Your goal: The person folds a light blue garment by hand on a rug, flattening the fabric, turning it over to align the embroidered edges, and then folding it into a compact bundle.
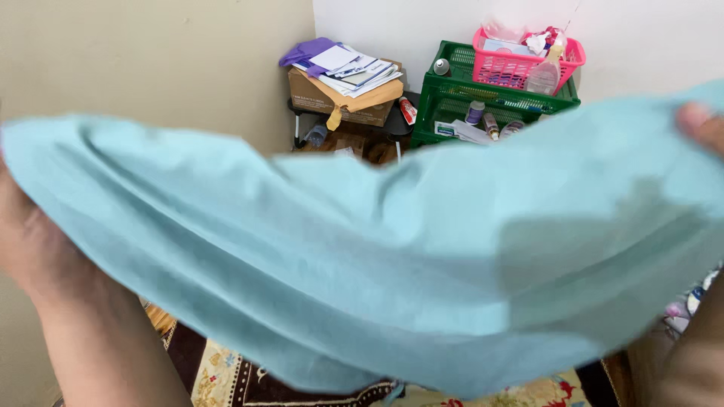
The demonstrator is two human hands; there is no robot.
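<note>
From the head camera, a light blue cloth (362, 256) is stretched wide across the middle of the view, sagging in a curve between the two hands. The left hand (30, 241) is at the left edge, closed on the cloth's left end, with the forearm running down to the bottom of the picture. The right hand (701, 124) shows only as a fingertip over the cloth's upper right corner, pinching that end; the rest of it is hidden behind the fabric. Below the cloth lies a patterned rug (226, 380) on the floor. Behind the cloth, in the corner of the room, a cardboard box (343, 98) carries a pile of papers (351, 66). Just beside it stands a green crate (452, 94) with small bottles inside, and a pink basket (520, 64) sits on top of the crate.
</note>
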